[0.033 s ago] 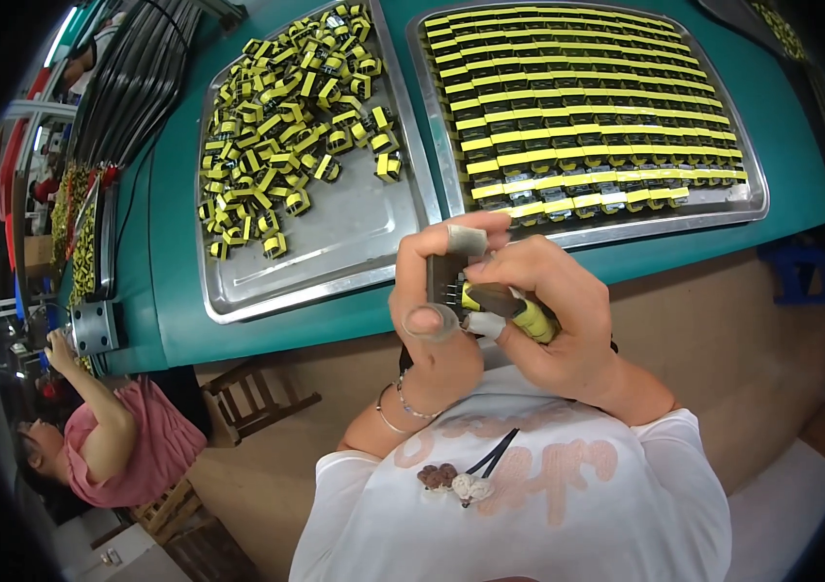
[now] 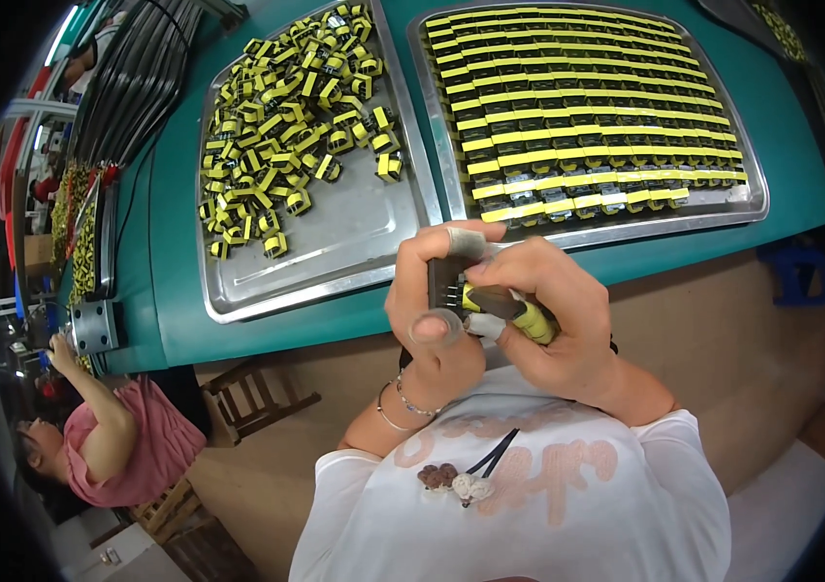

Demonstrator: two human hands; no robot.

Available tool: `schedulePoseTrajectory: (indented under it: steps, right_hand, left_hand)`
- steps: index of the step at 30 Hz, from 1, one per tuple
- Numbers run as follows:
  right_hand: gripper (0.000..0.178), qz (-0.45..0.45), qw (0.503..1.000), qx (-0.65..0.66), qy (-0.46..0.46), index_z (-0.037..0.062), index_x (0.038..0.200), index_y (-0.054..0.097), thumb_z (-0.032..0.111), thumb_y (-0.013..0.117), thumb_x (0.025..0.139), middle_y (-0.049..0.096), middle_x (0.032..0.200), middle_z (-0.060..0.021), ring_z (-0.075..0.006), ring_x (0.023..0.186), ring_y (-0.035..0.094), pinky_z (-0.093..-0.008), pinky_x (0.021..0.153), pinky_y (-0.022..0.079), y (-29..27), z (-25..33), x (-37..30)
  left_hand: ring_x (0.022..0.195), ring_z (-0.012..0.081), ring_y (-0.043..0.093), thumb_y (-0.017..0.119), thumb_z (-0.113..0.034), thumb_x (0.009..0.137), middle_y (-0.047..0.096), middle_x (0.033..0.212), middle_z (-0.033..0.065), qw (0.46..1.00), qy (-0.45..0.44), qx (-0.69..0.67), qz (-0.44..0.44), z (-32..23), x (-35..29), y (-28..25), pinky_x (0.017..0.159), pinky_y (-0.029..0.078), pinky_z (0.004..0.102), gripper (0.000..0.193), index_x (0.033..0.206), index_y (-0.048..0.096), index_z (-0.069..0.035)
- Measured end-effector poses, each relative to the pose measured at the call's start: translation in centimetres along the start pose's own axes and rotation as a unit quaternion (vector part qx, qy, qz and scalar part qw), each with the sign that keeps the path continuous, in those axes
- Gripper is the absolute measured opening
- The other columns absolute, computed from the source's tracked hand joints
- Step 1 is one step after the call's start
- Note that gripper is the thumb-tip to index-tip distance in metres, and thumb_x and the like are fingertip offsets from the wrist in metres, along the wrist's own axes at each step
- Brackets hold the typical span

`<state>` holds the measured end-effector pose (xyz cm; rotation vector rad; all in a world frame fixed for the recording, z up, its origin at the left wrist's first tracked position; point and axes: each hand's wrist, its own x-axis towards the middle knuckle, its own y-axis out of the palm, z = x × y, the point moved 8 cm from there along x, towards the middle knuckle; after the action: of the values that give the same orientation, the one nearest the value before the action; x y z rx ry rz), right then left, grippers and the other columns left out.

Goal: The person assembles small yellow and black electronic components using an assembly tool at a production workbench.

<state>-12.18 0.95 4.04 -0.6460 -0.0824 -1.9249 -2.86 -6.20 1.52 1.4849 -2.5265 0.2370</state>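
In front of my chest, my left hand [image 2: 432,310] is closed around a small transformer [image 2: 470,295] with dark sides, metal pins and yellow tape. Beige tape wraps one of its fingers, and a clear cover sits over the thumb tip. My right hand [image 2: 567,306] grips a hand tool [image 2: 533,320] with a yellow-wrapped handle and a dark, flat end. That end lies against or right beside the transformer; exact contact is hidden by the fingers. White tape covers the right thumb.
A metal tray [image 2: 364,242] at the left bears a loose heap of yellow-and-black transformers. Another metal tray [image 2: 616,228] at the right holds them in neat rows. Both stand on a green table [image 2: 175,310]. A co-worker in pink [image 2: 145,427] sits at far left, near a wooden stool [image 2: 257,398].
The fingers of my left hand have shifted very slightly around the transformer. My right hand keeps its hold on the tool, nearly still.
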Motion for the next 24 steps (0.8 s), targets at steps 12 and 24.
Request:
schedulePoseTrajectory:
  steps: [12, 24]
  right_hand:
    - [0.041, -0.029, 0.999, 0.035, 0.026, 0.0006, 0.1, 0.062, -0.011, 0.066, 0.061, 0.064, 0.093, -0.0135, -0.0255, 0.081, 0.064, -0.0307, 0.07, 0.051, -0.1, -0.4, -0.2]
    - [0.027, -0.063, 0.994, 0.077, 0.049, -0.0006, 0.093, 0.059, -0.007, 0.071, 0.07, 0.064, 0.09, -0.0128, -0.0187, 0.078, 0.064, -0.0266, 0.067, 0.051, 0.7, -1.8, -0.5]
  left_hand:
    - [0.092, 0.02, 0.05, 0.043, -0.054, 0.093, 0.053, 0.115, 0.0137, 0.794, -0.088, -0.602, -0.022, 2.1, 1.1, -1.2, 0.081, 0.042, 0.0334, 0.051, 0.106, 0.05, -0.005]
    - [0.124, 0.0284, 0.044, 0.041, -0.059, 0.091, 0.046, 0.132, 0.0172, 0.792, -0.101, -0.602, -0.001, 1.5, 1.0, 0.2, 0.109, 0.032, 0.0422, 0.061, 0.117, 0.045, -0.004]
